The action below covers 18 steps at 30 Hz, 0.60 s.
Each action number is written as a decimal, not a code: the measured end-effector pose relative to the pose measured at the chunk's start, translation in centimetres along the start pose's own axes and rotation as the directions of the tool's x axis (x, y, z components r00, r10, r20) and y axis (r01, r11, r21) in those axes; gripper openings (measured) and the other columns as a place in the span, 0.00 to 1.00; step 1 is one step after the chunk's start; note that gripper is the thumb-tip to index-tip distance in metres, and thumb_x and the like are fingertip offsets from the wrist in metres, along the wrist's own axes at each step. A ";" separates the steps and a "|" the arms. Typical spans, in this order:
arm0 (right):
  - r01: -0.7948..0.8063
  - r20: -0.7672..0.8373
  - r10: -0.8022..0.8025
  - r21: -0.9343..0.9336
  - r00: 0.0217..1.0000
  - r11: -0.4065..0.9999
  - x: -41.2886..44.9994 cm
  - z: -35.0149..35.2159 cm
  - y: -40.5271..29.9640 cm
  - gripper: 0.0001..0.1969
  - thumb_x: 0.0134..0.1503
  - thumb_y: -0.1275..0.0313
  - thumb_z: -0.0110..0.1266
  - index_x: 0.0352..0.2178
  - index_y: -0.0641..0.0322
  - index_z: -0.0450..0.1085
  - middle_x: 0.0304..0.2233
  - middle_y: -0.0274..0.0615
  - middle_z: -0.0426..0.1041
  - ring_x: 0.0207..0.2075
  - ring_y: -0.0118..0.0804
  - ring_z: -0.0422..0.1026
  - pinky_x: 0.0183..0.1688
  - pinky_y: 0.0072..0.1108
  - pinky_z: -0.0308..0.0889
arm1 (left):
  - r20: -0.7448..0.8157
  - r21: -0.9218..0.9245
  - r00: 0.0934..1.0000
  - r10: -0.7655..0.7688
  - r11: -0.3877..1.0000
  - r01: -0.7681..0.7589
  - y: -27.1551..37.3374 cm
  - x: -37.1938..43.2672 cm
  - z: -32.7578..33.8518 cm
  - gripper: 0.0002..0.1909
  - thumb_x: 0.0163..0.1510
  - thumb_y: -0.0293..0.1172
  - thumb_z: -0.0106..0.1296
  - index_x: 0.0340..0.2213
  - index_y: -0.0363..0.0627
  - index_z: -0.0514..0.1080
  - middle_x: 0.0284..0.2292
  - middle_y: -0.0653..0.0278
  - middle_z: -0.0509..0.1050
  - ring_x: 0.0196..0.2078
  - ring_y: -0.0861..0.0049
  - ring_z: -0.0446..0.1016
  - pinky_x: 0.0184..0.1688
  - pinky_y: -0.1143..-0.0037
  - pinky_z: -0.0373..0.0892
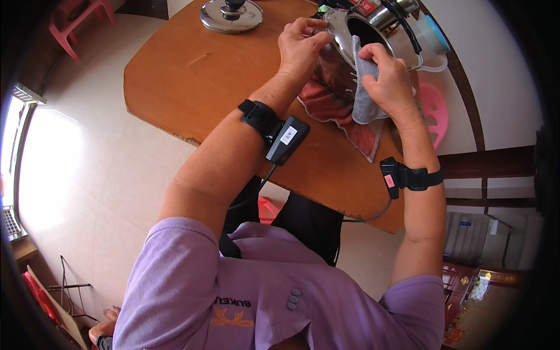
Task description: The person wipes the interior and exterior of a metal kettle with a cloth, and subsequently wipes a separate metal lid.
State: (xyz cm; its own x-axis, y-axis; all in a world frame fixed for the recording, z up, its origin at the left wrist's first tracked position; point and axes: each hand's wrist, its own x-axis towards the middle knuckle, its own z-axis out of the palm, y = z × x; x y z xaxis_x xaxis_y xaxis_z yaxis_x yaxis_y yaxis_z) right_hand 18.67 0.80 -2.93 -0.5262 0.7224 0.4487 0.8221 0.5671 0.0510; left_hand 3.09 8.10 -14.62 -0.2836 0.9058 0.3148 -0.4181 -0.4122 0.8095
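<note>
A shiny stainless-steel kettle (340, 30) with a dark, uncovered mouth is at the far right of the wooden table. My left hand (302, 43) grips the kettle's left side near its top, fingers bent and thumb against the metal. In my right hand (387, 76) is a grey cloth (365, 94), pinched at the kettle's rim and hanging down over its side. Under the kettle lies a rumpled red cloth (345, 127) with a pale edge. A round steel lid (232, 19) with a black knob rests apart from it, farther left.
The wooden table (188, 92) has a chipped front edge. Behind the kettle stand a steel container (400, 8) and a translucent plastic jug (424, 39) with a blue top. A pink stool (433, 109) is to the right, a pink chair (83, 22) at upper left. Another person's hand (111, 313) shows lower left.
</note>
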 end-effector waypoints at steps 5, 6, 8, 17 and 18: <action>-0.068 -0.021 0.065 -0.319 0.998 0.945 1.7 0.5 -2.9 0.14 0.45 0.71 0.54 0.36 0.54 0.67 0.23 0.48 0.77 0.29 0.52 0.77 0.39 0.41 0.67 | -0.004 0.050 0.999 0.041 0.998 -0.041 -0.1 0.1 0.0 0.09 0.48 0.22 0.60 0.34 0.35 0.78 0.30 0.64 0.78 0.30 0.83 0.75 0.33 0.81 0.72; -0.063 -0.041 0.052 -0.340 0.998 0.938 2.5 1.1 -3.3 0.13 0.46 0.68 0.53 0.35 0.55 0.68 0.21 0.50 0.76 0.26 0.54 0.77 0.37 0.43 0.67 | -0.001 0.057 0.999 0.052 0.997 -0.052 -0.2 0.2 0.1 0.09 0.48 0.22 0.60 0.34 0.35 0.78 0.30 0.64 0.78 0.29 0.84 0.75 0.34 0.81 0.72; -0.104 -0.066 0.087 -0.323 0.994 0.941 4.2 2.1 -4.1 0.12 0.47 0.67 0.53 0.35 0.56 0.69 0.21 0.50 0.76 0.27 0.54 0.77 0.37 0.43 0.68 | 0.009 0.076 0.998 0.064 0.995 -0.064 -0.3 0.5 -0.2 0.09 0.47 0.23 0.61 0.33 0.35 0.78 0.29 0.64 0.78 0.29 0.84 0.74 0.34 0.82 0.72; 0.009 -0.139 -0.029 -0.143 0.990 0.990 1.6 2.4 -1.4 0.18 0.45 0.72 0.53 0.41 0.54 0.68 0.26 0.48 0.77 0.31 0.54 0.76 0.37 0.41 0.67 | 0.008 0.094 0.999 0.052 0.994 -0.053 0.3 0.3 0.0 0.15 0.46 0.23 0.59 0.39 0.34 0.76 0.30 0.64 0.77 0.30 0.83 0.75 0.33 0.82 0.73; 0.025 -0.083 -0.031 -0.072 0.996 0.997 1.0 1.6 -0.9 0.21 0.45 0.75 0.51 0.45 0.53 0.67 0.29 0.49 0.77 0.33 0.52 0.76 0.39 0.40 0.66 | 0.002 0.086 0.999 0.038 0.996 -0.038 0.3 0.2 0.1 0.15 0.46 0.23 0.59 0.39 0.34 0.76 0.30 0.64 0.77 0.30 0.82 0.75 0.32 0.81 0.73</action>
State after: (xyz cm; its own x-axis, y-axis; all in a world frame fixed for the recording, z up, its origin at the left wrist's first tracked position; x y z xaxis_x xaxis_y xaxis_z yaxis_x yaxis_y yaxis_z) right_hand 17.08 1.63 -3.94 -0.5312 0.6692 0.5196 0.8223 0.5549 0.1261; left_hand 3.00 8.16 -14.31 -0.2976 0.8895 0.3467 -0.3310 -0.4367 0.8365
